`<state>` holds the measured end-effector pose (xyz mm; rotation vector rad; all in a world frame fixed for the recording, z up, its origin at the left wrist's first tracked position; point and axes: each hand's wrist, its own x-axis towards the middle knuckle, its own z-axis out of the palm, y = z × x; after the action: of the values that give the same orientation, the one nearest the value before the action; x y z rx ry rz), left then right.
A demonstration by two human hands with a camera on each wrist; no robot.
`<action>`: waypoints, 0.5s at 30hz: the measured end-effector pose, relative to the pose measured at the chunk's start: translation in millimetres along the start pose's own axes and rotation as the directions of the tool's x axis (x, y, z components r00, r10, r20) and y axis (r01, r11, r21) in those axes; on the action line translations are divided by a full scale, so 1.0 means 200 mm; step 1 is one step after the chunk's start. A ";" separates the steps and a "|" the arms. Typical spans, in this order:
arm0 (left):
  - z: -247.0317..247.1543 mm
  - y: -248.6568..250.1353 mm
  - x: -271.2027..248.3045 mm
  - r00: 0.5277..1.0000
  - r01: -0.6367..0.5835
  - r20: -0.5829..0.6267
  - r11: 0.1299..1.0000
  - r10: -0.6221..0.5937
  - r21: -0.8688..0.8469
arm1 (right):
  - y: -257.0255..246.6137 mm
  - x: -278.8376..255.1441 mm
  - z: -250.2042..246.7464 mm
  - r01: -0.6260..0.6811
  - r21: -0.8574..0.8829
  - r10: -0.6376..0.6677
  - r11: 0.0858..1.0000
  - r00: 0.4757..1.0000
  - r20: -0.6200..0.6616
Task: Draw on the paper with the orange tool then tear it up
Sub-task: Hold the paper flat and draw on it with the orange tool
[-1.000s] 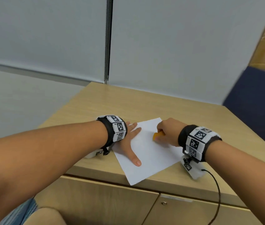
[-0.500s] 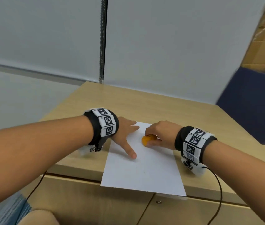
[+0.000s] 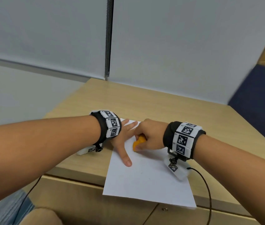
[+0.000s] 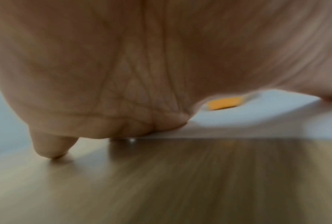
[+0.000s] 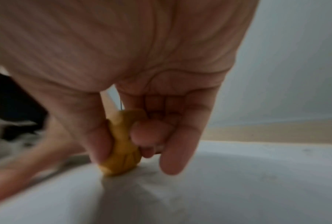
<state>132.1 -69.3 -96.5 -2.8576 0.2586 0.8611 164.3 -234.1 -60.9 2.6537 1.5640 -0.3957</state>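
Head view showed my left hand (image 3: 122, 143) lying flat on the paper (image 3: 144, 176), fingers spread, pressing it onto the table (image 3: 144, 103). My right hand (image 3: 151, 135) had its thumb and fingers curled round the orange tool (image 3: 139, 142), pinching it. The tool's bottom tip touched the paper near the far end, just beside my left hand.

The paper could slip or wrinkle if my left hand let go, because its near end hung over the table's edge. It could also rip too soon if I pushed the tool hard.

The paper's long side ran from far away toward me, turned a little. The tool leaned, its tip pointing down and toward me, its top tucked in my fist.
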 end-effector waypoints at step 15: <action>-0.02 0.01 -0.01 1.000 -0.004 -0.017 1.000 0.004 -0.005 | -0.02 0.10 -0.06 -0.099 0.074 0.095 0.992 0.994 0.061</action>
<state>131.5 -72.0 -93.0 -2.8707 0.2644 0.8395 171.2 -213.3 -54.0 2.7357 1.4259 -0.5323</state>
